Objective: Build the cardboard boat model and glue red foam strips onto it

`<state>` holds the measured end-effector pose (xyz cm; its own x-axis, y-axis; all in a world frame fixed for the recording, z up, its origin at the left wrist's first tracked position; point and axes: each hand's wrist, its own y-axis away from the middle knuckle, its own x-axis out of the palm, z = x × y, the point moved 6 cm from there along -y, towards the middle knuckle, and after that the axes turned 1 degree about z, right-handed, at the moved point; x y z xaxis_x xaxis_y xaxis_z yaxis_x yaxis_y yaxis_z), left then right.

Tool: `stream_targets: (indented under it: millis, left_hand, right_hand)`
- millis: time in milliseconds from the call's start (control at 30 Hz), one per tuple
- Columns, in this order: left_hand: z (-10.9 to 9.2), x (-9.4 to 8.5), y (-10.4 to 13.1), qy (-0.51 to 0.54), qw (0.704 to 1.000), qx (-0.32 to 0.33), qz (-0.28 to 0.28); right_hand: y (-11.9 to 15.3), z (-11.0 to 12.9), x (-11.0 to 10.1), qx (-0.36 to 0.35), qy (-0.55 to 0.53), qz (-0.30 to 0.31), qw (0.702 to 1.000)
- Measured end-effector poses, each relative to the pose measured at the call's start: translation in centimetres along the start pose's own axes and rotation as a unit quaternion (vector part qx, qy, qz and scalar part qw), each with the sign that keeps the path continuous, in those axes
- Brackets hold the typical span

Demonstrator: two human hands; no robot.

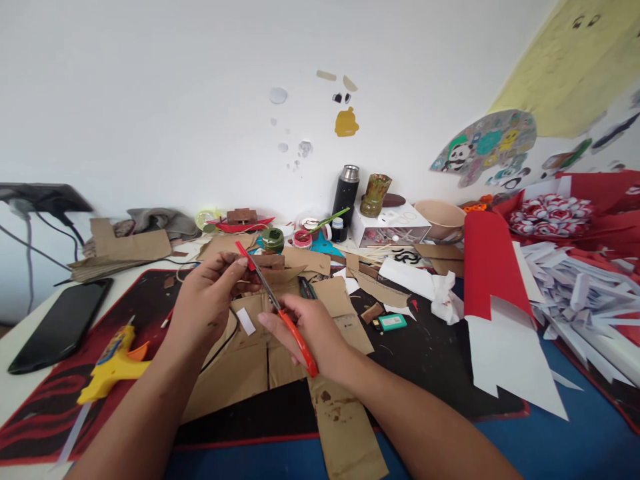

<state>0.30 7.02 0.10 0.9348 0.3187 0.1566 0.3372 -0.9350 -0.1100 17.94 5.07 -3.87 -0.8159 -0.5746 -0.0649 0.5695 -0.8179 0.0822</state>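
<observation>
My left hand [213,293] is raised over the cardboard, pinching a small strip of red paper [241,251] between thumb and fingers. My right hand [307,333] grips scissors with orange-red handles [299,342]. Their metal blades [266,283] point up and left and reach the red paper at my left fingertips. Whether the blades are fully closed on it is hard to see. Beneath both hands lies a sheet of brown cardboard [235,373], with a small white paper piece [246,321] on it.
A yellow glue gun [113,370] and a black phone [60,327] lie at left. Paint jars [273,240], a black thermos [345,193] and a clear box [390,227] stand along the wall. A green lighter [392,323] and red-and-white paper [500,273] are at right.
</observation>
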Motion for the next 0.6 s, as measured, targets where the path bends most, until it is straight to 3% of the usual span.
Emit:
stream_targets:
  millis: [233, 600]
  left_hand:
    - [-0.09, 0.14, 0.07, 0.013, 1.000, -0.005, 0.001]
    - [-0.41, -0.33, -0.13, -0.006, 1.000, 0.001, 0.002]
  right_hand:
    - [0.08, 0.52, -0.09, -0.016, 0.015, -0.007, 1.000]
    - [-0.21, -0.40, 0.33, -0.028, -0.047, 0.043, 0.998]
